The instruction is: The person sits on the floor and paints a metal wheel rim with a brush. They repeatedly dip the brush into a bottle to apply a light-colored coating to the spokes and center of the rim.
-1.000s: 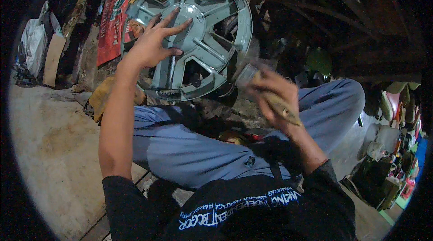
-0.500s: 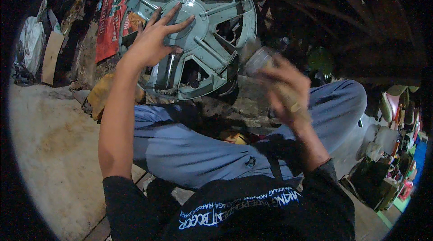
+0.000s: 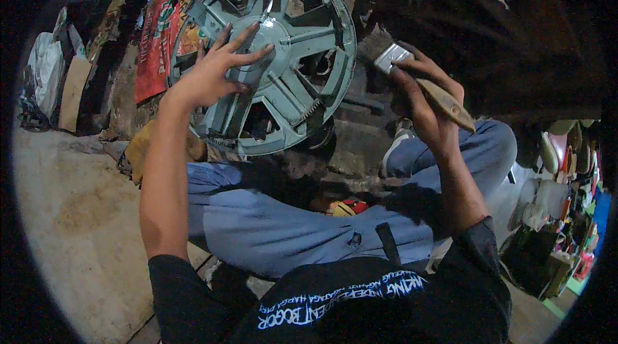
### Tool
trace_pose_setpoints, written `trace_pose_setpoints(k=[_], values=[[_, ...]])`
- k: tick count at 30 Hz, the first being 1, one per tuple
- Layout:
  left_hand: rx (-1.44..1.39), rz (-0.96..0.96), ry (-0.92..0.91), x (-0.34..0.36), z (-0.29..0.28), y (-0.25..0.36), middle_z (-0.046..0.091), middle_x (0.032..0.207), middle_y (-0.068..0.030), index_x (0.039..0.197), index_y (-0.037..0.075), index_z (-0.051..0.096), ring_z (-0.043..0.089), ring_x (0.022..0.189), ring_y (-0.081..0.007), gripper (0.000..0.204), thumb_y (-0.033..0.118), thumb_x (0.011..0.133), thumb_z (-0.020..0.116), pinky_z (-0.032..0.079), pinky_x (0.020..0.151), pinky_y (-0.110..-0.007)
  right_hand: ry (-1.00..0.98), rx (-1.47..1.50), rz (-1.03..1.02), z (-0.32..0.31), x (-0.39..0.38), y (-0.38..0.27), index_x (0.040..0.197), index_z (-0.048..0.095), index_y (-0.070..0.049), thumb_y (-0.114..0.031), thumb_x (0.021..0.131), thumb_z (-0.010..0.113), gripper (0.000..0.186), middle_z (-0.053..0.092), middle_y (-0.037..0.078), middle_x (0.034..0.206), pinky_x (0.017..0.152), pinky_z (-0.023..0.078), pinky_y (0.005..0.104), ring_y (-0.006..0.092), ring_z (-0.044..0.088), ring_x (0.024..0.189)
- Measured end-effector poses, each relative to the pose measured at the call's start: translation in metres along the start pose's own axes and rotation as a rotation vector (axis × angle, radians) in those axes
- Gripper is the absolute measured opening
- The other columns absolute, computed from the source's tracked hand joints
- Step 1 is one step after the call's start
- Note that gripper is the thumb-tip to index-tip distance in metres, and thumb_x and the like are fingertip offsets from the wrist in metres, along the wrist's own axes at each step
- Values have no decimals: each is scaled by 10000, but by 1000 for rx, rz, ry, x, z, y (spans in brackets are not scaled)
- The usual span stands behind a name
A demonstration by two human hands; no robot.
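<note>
A grey-green, spoked wheel cover (image 3: 286,89) leans in front of me, with a glossy, wet-looking patch near its hub. My left hand (image 3: 214,72) rests on its hub and left spokes, fingers spread. Off to the right of the rim, my right hand (image 3: 430,111) grips a flat paintbrush (image 3: 450,104). The brush has a wooden handle with a hole near its end and a shiny metal band. Its dark bristles point up and left toward the cover, apart from it, and blend into the dark background.
My bent legs in blue trousers (image 3: 277,221) lie between me and the wheel cover. A red printed sheet (image 3: 153,47) and a yellow object (image 3: 138,151) are at left. White plastic (image 3: 46,70) stands farther left. Footwear and mixed goods line the far right. Dark timber fills the upper right.
My right hand has drawn the paintbrush up and right, away from the wheel cover's rim. The wheel cover sits slightly lower and farther left in view. My left hand stays spread on it.
</note>
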State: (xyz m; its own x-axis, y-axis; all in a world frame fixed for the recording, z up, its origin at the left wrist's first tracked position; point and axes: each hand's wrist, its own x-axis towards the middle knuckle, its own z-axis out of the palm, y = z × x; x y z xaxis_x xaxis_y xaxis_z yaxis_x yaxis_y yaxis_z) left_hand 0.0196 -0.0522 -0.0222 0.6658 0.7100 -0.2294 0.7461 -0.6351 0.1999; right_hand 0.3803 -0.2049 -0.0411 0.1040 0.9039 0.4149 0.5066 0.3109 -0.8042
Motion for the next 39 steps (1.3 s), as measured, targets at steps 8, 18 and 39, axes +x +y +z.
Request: trace_pose_setpoints(k=[8,18,39], values=[[23,10,-4,9,-10,8,159,1752,39,1513,481,499,68,1611,-384,967,118,706,889,109,1266,-662,-641,138,-142,-16,-1,-24,1007,816,-118,-93,848,781,164,769,116,1115,981,581,439,344,709,1146],[43,17,24,11,-12,8,207,1743,46,1498,441,541,88,1611,-376,1001,93,633,904,155,1294,-584,-448,-146,-455,-20,15,31,1033,795,-59,-52,834,797,199,714,222,1271,928,581,381,357,734,1102],[-106,69,37,10,-9,-2,205,1740,88,1468,487,560,84,1613,-377,937,37,699,850,137,1260,-683,-796,360,-119,5,-9,-30,1153,777,-117,-133,814,746,341,652,260,1349,1047,542,458,417,660,1234]])
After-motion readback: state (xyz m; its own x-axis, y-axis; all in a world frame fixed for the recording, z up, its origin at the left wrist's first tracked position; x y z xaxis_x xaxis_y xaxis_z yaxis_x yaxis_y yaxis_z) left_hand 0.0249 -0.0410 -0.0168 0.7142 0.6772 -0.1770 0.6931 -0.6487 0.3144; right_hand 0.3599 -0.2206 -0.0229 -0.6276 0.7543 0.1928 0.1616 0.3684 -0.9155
